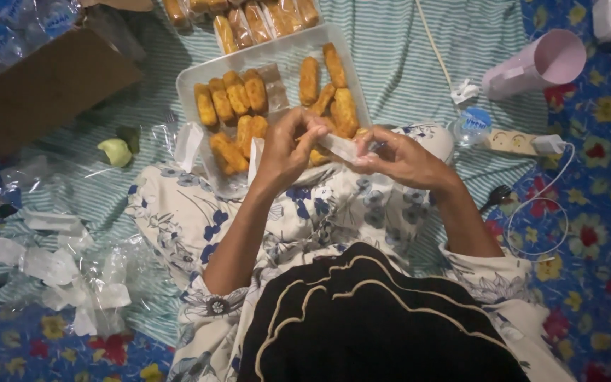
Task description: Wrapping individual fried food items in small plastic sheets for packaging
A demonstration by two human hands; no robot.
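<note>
your left hand [288, 145] and right hand [390, 157] both pinch the clear wrapper [339, 146] just below the white tray [277, 49]; keep it taut and level.

Between my left grip [288, 145] and my right grip [397, 157] I pinch a small clear plastic wrapper [339, 146], flat and narrow. More empty clear wrappers [65, 272] lie heaped on the floor at my far left. Wrapped golden snacks [249, 18] sit in a row beyond the white tray [277, 53]. A brown cardboard box [37, 88] stands upper left, with blue-labelled water cups [15, 28] in it. One sealed water cup with a blue lid [473, 124] rests near the power strip.
</note>
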